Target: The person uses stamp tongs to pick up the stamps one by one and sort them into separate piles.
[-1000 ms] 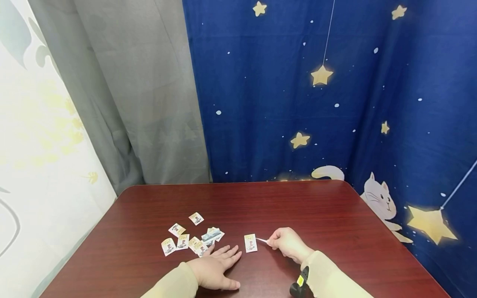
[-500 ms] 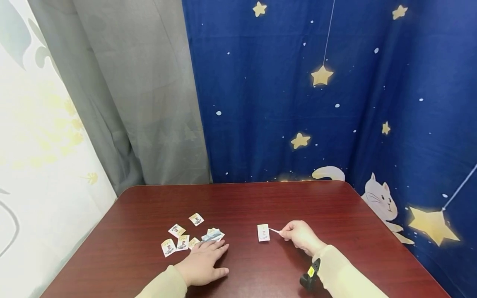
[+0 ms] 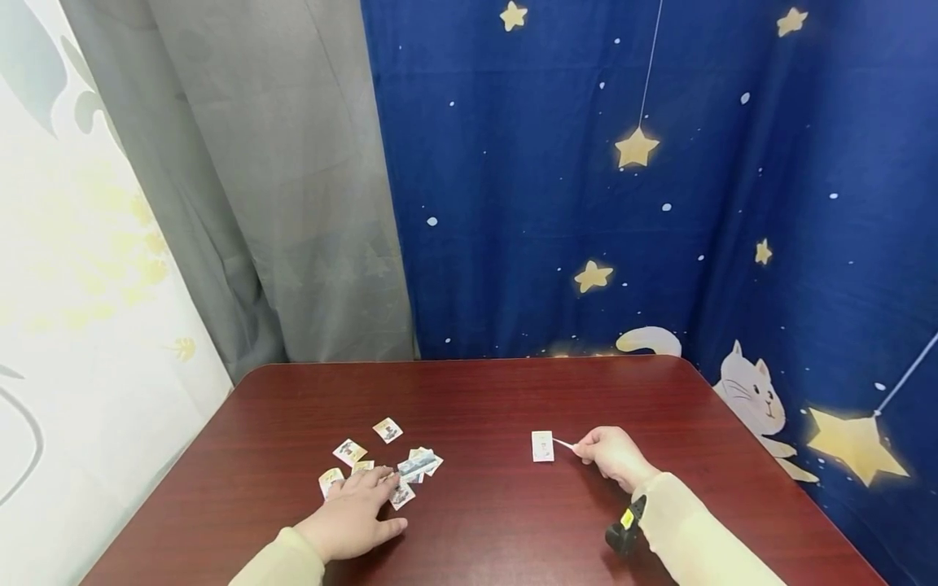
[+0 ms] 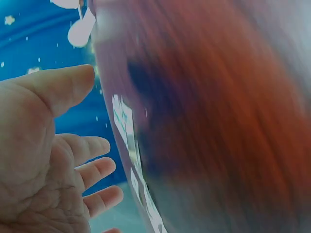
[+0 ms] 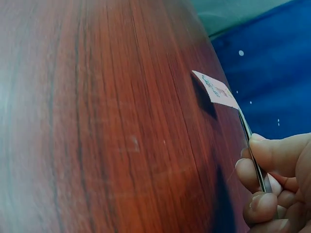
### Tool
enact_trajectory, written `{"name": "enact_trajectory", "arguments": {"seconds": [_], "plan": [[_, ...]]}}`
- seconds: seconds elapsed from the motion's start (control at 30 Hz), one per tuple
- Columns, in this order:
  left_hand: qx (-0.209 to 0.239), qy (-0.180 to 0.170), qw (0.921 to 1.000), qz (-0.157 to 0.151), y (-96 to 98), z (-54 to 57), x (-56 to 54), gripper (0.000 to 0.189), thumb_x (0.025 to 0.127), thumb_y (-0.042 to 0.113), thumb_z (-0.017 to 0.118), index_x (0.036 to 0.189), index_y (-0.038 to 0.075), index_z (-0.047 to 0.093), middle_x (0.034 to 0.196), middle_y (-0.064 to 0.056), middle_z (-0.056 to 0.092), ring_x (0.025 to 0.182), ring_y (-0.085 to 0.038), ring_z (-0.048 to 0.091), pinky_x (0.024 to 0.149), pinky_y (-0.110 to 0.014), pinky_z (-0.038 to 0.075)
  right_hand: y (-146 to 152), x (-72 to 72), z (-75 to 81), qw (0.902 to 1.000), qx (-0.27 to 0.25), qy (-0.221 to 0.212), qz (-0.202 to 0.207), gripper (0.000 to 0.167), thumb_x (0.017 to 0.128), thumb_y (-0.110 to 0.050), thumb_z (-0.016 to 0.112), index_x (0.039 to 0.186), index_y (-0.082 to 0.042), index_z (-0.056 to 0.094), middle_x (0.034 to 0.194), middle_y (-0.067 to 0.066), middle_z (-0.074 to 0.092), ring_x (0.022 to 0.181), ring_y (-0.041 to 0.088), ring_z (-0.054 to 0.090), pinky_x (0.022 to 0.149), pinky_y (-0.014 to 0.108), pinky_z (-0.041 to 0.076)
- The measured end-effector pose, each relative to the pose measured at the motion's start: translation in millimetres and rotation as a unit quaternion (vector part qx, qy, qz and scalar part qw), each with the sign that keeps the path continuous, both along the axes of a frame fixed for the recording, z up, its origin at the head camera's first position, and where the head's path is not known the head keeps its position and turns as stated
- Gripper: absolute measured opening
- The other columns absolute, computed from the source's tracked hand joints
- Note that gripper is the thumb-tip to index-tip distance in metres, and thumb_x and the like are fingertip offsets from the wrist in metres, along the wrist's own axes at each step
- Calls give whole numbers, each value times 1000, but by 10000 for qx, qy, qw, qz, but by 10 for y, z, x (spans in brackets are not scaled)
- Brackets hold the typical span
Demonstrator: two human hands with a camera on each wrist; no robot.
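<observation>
My right hand (image 3: 614, 456) pinches slim metal tweezers (image 5: 246, 130). Their tips grip a corner of a small pale postage stamp (image 3: 542, 447) with a toothed edge. In the right wrist view a shadow lies apart under that stamp, so it is lifted off the table. My left hand (image 3: 350, 514), fingers spread and loosely bent, is over the near side of a scatter of stamps (image 3: 387, 430) and covers part of them. Nothing is in its grasp in the left wrist view. A bluish strip-like stamp (image 3: 416, 465) lies across others beside its fingertips.
The reddish-brown wooden table (image 3: 469, 399) has rounded far corners. Behind it hang a grey curtain (image 3: 293, 203) and a blue star-patterned curtain (image 3: 513, 203). A black wrist device (image 3: 624, 529) sits at my right cuff.
The right hand has moved right and slightly away from me, carrying the stamp in the tweezers. The left hand has drawn back leftward, uncovering a stamp near the pile and covering others.
</observation>
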State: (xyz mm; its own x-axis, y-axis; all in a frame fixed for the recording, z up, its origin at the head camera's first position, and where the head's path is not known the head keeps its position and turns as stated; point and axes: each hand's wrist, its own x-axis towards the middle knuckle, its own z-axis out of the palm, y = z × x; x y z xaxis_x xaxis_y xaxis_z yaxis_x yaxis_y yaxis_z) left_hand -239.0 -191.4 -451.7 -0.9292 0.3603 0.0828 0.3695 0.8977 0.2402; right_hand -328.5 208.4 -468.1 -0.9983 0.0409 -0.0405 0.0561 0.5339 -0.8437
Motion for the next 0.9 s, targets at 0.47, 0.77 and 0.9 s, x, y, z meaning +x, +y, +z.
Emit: {"name": "enact_trajectory", "arguments": {"seconds": [0.47, 0.77, 0.9], "plan": [[-204, 105, 9995, 201, -255, -113, 4, 72, 79, 56, 68, 134, 12, 58, 137, -7, 50, 128, -37, 41, 94, -64, 31, 121, -47, 31, 9999, 153, -62, 15, 12, 83, -4, 67, 72, 0, 65, 60, 5, 52, 41, 11, 34, 42, 24, 27], [-367, 1, 9980, -513, -120, -97, 69, 69, 82, 61, 63, 134, 16, 58, 130, -3, 51, 126, -37, 42, 90, -66, 31, 93, -46, 42, 9997, 231, -109, 16, 14, 83, -5, 68, 70, 0, 64, 58, 3, 49, 41, 11, 33, 41, 24, 26], [-476, -46, 9957, -790, -116, -67, 97, 70, 82, 60, 62, 135, 15, 57, 134, 0, 51, 126, -34, 42, 91, -65, 31, 77, -43, 40, 9995, 274, -130, 44, 15, 82, -6, 68, 69, -1, 63, 58, 3, 48, 41, 10, 33, 41, 24, 26]]}}
